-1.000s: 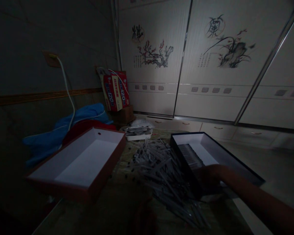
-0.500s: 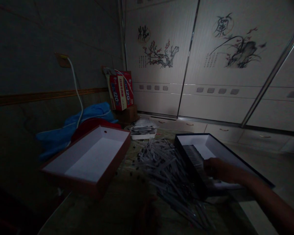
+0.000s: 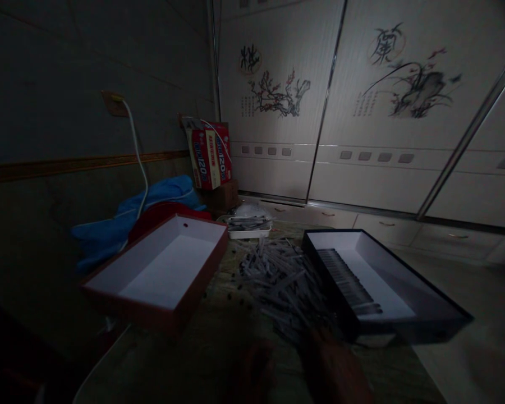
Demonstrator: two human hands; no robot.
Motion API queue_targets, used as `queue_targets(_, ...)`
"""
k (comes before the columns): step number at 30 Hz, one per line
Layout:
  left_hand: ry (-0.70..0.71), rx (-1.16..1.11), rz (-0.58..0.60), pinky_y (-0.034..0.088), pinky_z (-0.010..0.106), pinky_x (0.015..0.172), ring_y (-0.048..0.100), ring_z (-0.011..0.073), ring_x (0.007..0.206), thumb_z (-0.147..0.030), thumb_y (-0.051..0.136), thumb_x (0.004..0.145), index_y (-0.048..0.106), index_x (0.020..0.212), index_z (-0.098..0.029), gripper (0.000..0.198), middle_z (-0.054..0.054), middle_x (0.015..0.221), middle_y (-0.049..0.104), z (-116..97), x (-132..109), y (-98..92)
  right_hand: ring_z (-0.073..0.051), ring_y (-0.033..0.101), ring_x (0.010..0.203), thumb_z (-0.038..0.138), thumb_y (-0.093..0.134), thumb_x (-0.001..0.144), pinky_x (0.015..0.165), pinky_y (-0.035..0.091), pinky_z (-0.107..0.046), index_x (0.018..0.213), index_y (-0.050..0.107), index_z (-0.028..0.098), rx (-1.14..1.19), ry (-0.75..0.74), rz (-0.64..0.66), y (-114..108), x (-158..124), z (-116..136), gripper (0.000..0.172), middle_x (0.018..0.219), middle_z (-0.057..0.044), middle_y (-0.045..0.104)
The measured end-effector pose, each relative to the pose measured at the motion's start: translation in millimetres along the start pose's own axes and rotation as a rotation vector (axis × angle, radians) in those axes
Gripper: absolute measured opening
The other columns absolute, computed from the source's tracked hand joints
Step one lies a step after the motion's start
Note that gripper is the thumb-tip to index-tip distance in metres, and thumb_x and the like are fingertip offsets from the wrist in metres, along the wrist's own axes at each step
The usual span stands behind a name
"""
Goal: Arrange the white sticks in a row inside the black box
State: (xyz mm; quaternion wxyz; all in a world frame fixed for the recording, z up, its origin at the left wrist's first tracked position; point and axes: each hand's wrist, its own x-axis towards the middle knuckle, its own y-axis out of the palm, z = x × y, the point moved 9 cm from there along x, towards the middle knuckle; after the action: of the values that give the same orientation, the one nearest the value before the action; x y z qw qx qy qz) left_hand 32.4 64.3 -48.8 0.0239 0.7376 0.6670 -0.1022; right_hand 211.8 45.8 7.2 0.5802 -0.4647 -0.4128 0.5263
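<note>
A heap of thin clear-and-dark sticks, perhaps pen parts, (image 3: 284, 280) lies mid-table. My right hand (image 3: 334, 365) is at the near end of the heap, dark and blurred, its fingers hard to make out. To its left, my left hand (image 3: 255, 367) is low over the table in deep shadow; what it holds, if anything, cannot be seen. On the right stands a dark-rimmed box (image 3: 404, 258) with a white inside, and a row of similar sticks (image 3: 347, 280) lies side by side along its left wall. A red-brown box (image 3: 164, 269) at the left shows only its white inside.
Behind the heap is a white tray (image 3: 250, 233) of sticks. Small black pieces (image 3: 240, 302) dot the table (image 3: 185, 365). Blue cloth (image 3: 151, 202), a red carton (image 3: 212, 154) and a white cable (image 3: 137, 151) are at the back left, before a cabinet (image 3: 273, 129).
My right hand has left the right box and come down and left to the near end of the heap, uncovering the row of sticks. The view has shifted slightly.
</note>
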Motion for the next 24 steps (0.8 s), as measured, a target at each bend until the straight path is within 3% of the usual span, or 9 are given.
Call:
queue_targets(5, 0.029, 0.007, -0.038, 0.049, 0.029, 0.069, 0.062, 0.0172, 0.065, -0.032, 0.057, 0.069, 0.065, 0.088, -0.016, 0.026, 0.006, 0.080, 0.070, -2.3, -1.4, -3.3, -0.023, 0.064, 0.087, 0.005, 0.040, 0.078, 0.067, 0.044, -0.029, 0.102, 0.063, 0.020, -0.125, 0.015, -0.082, -3.1, -10.3, 0.2, 0.037, 0.104, -0.014, 0.064)
queue_targets(8, 0.033, 0.059, 0.031, 0.048, 0.029, 0.066, 0.060, 0.0172, 0.061, -0.031, 0.056, 0.070, 0.065, 0.086, -0.015, 0.025, 0.003, 0.066, 0.065, -9.7, -3.5, 3.2, -0.022, 0.063, 0.085, 0.005, 0.042, 0.079, 0.069, 0.044, -0.029, 0.098, 0.064, 0.022, -0.134, -0.039, -0.094, -1.0, -11.9, 5.0, 0.034, 0.096, -0.010, 0.066)
queue_targets(12, 0.046, 0.091, 0.022, 0.048, 0.028, 0.067, 0.059, 0.0160, 0.061, -0.026, 0.056, 0.069, 0.066, 0.084, -0.016, 0.020, 0.003, 0.072, 0.066, -15.7, -4.5, 2.5, -0.021, 0.061, 0.082, 0.003, 0.045, 0.076, 0.070, 0.042, -0.030, 0.088, 0.065, 0.023, -0.116, -0.141, -0.114, 3.9, -10.7, 11.1, 0.031, 0.089, -0.006, 0.066)
queue_targets(16, 0.083, 0.080, 0.024, 0.047, 0.028, 0.063, 0.058, 0.0162, 0.059, -0.026, 0.053, 0.071, 0.066, 0.082, -0.015, 0.020, 0.001, 0.063, 0.063, -11.9, -2.1, 3.0, -0.022, 0.060, 0.077, 0.003, 0.049, 0.074, 0.068, 0.040, -0.031, 0.083, 0.065, 0.022, -0.114, -0.121, -0.170, 0.3, -9.7, 8.3, 0.026, 0.085, -0.006, 0.065)
queue_targets(22, 0.023, 0.075, 0.098, 0.049, 0.031, 0.078, 0.064, 0.0221, 0.086, -0.035, 0.059, 0.069, 0.067, 0.092, -0.015, 0.032, 0.010, 0.097, 0.070, -8.5, 2.1, 7.9, -0.019, 0.060, 0.077, 0.016, 0.054, 0.078, 0.067, 0.042, -0.028, 0.090, 0.063, 0.025, 0.081, -0.233, -0.292, -8.1, -18.2, 35.3, 0.017, 0.085, -0.003, 0.065)
queue_targets(24, -0.020, 0.035, 0.081, 0.050, 0.031, 0.076, 0.064, 0.0231, 0.086, -0.037, 0.059, 0.067, 0.067, 0.090, -0.015, 0.032, 0.009, 0.094, 0.071, -15.9, 2.5, 6.7, -0.019, 0.061, 0.081, 0.017, 0.056, 0.078, 0.071, 0.044, -0.027, 0.094, 0.061, 0.027, 0.159, -0.297, -0.346, -6.2, -23.6, 45.6, 0.019, 0.088, -0.002, 0.066)
